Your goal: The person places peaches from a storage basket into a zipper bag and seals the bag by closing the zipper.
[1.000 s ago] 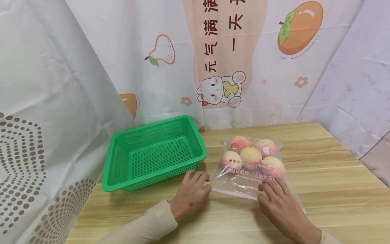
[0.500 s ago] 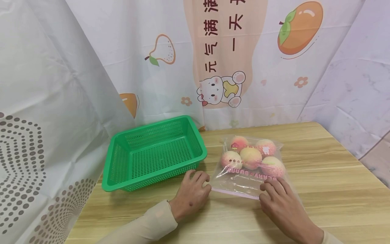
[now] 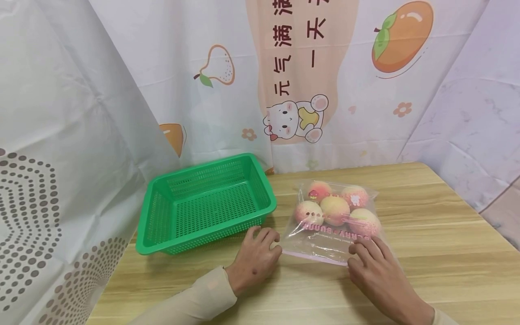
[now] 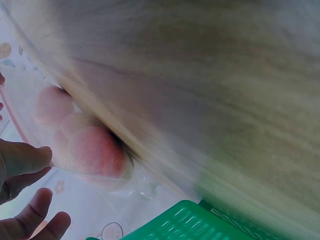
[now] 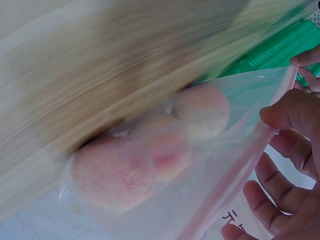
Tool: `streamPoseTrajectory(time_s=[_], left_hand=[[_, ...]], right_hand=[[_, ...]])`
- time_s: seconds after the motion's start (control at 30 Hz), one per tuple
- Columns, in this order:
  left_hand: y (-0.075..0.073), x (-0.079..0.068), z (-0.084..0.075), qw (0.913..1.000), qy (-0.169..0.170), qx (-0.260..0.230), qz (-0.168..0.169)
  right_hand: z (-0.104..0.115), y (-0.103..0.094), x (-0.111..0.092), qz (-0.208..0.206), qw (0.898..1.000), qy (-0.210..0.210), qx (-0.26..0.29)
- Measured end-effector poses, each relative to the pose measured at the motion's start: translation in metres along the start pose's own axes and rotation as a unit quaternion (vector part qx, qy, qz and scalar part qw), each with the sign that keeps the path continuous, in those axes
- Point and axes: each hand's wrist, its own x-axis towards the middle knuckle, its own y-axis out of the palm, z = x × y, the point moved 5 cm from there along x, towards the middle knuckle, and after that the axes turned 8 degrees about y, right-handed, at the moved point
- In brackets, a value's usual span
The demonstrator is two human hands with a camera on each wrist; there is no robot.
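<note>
A clear zip bag with a pink zip edge and printed lettering lies on the table. Several pink and pale-yellow peaches are inside, at its far end. My left hand pinches the bag's left near corner between thumb and index finger, as the left wrist view shows; its other fingers stand off. Farther right along the pink edge, my right hand pinches the zip at a small white slider between thumb and index finger. That hand covers the bag's right near corner in the head view.
A green perforated plastic basket stands left of the bag, just beyond my left hand, with nothing in it. The wood-grain table extends to the right. A white curtain with printed fruit hangs behind the table.
My right hand has shifted slightly right along the bag's zip edge. My left hand, the bag, the peaches and the basket have stayed put.
</note>
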Motion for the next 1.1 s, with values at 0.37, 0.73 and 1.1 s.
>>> streamPoseTrajectory(time_s=[0.37, 0.73, 1.1], left_hand=[[-0.0007, -0.0003, 0.0001, 1.0000, -0.006, -0.005, 0.004], [-0.0004, -0.0009, -0.0002, 1.0000, 0.000, -0.007, -0.004], [0.0005, -0.0004, 0.0007, 0.9999, -0.003, -0.010, 0.000]], right_hand=[[-0.0009, -0.0014, -0.0007, 0.000, 1.000, 0.003, 0.000], [-0.0013, -0.0025, -0.0016, 0.002, 1.000, 0.005, 0.000], [-0.0029, -0.0032, -0.0033, -0.007, 1.000, 0.004, 0.007]])
